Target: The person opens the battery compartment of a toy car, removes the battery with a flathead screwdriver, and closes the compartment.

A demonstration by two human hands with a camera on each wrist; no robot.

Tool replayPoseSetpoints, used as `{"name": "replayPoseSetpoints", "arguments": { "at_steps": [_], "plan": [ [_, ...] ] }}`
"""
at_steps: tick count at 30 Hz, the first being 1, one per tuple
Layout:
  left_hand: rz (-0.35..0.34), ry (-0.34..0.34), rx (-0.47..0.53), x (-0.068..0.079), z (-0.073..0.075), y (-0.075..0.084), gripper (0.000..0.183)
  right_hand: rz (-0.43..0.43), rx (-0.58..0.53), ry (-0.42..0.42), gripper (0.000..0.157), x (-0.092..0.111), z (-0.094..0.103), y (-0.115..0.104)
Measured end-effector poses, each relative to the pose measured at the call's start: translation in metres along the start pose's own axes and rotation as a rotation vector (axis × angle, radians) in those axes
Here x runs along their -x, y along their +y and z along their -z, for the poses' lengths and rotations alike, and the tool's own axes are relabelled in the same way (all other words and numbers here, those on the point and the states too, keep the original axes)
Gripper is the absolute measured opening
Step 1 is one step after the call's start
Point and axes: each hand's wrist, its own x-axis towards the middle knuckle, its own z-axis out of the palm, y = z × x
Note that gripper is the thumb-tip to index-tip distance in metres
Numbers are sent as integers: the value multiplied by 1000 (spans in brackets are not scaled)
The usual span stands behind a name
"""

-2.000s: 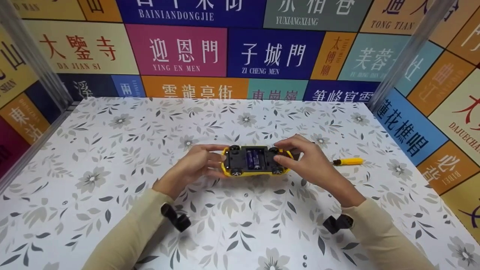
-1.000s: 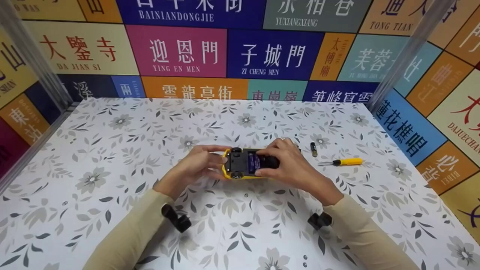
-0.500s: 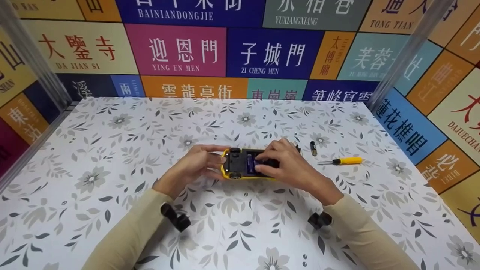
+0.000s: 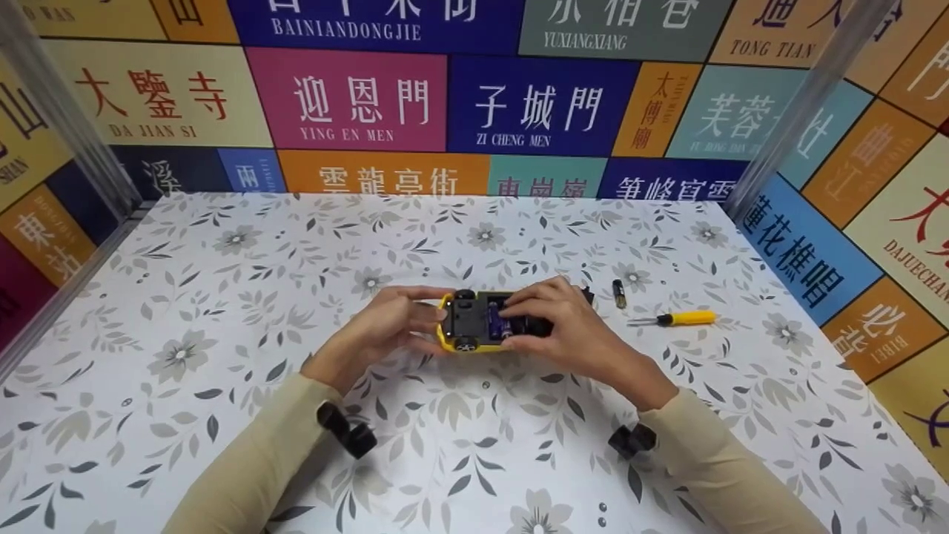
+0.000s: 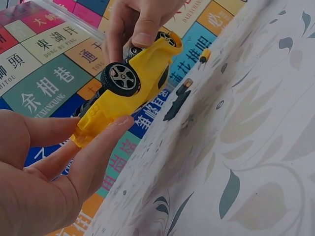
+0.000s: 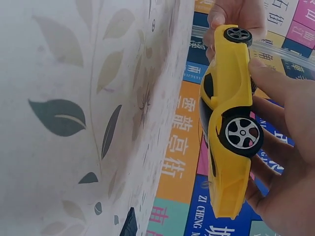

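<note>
A yellow toy car (image 4: 493, 346) is turned wheels up, its black underside (image 4: 465, 319) showing an uncovered compartment with purple batteries (image 4: 495, 320). My left hand (image 4: 385, 324) grips the car's left end between thumb and fingers; the left wrist view shows the yellow end (image 5: 91, 120) between them. My right hand (image 4: 574, 326) bends over the right half, index fingertip on the batteries and thumb at the compartment's near edge. It hides much of that half. I cannot tell whether it pinches a battery. In the right wrist view its thumb (image 6: 268, 76) lies along the car's underside.
A screwdriver (image 4: 686, 318) with a yellow handle lies to the right. Left of it on the table is a small dark cylinder (image 4: 620, 294) with a brownish end. A black piece (image 4: 588, 294) peeks out behind the right hand. Printed panels (image 4: 348, 100) wall the back and sides.
Two seconds ago the right fingers were at the car's right end; they have moved left over the compartment. In the last half second index finger and thumb spread apart. The left hand keeps its grip.
</note>
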Motion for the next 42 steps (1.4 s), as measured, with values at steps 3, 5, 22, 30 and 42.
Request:
{"name": "replayPoseSetpoints", "arguments": {
  "at_steps": [3,5,22,30,42],
  "plan": [
    [6,4,-7,0,0,0,50,-20,-26,1,31,0,-1,0],
    [10,6,-9,0,0,0,51,-32,-46,0,28,0,-1,1],
    [19,34,-8,0,2,-3,52,120,-98,25,23,7,-8,3],
    [27,29,3,-2,1,-2,53,166,-88,81,26,7,-8,0],
    [33,32,19,-2,0,-1,52,-53,-327,161,27,5,12,-8]
  ]
}}
